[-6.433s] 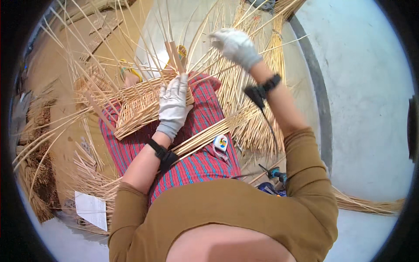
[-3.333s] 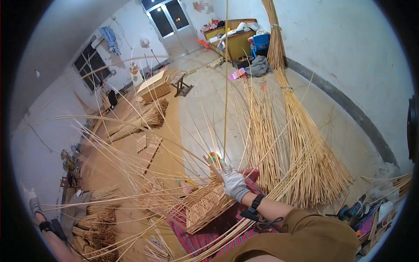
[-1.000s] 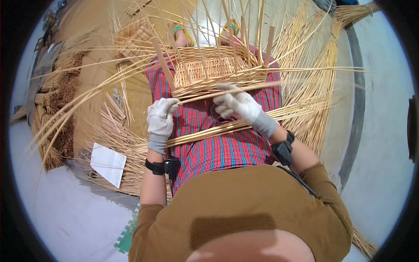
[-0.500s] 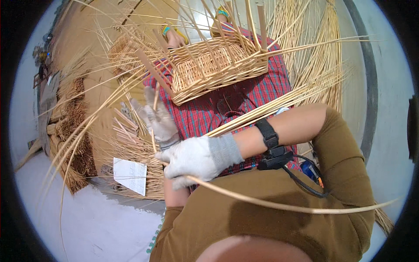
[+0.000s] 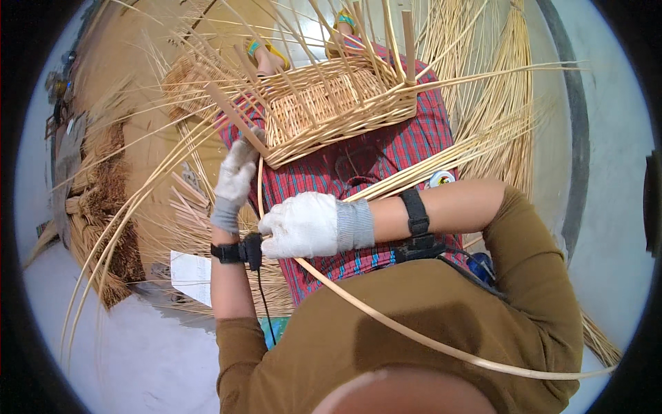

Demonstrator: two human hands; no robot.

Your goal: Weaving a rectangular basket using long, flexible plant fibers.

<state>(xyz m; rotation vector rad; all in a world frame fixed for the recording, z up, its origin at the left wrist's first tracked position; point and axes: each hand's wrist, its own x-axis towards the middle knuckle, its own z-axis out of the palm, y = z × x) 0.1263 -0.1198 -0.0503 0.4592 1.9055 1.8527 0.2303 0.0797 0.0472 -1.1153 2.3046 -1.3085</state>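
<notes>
Clasping a smooth, pale, round wicker rod (image 5: 379,314) in the white-gloved, grey-cuffed right hand (image 5: 300,226), in front of the near left corner of a partly woven, rectangular, straw-coloured wicker basket (image 5: 348,131). Gripping with curled fingers, back of the glove uppermost, closed around the rod. Curving from the basket's near left corner down beneath that hand, then away to the near right across a brown long-sleeved top (image 5: 448,297).

Reaching with the white-gloved left hand (image 5: 241,172) to the same corner of the basket, close by a flat, tan wooden stake (image 5: 231,114) slanting up and outward. Cannot tell the spread of that grip, nor anything held in it, with fingertips partly hidden.

Resting, in the basket's case, on a lap draped in red-and-blue checked cloth (image 5: 434,127). Carrying on the same lap, nearer than the basket, a bundle of thin pale rods (image 5: 414,169), with a round white tape measure (image 5: 441,179) just beside. Surrounded by a loose sheaf of straw-coloured stems (image 5: 507,124) to the basket's right, brown brushy bundles (image 5: 110,207) well to its left, a white paper sheet (image 5: 192,277) to its near left, and yellow sandals (image 5: 277,56) beyond.
</notes>
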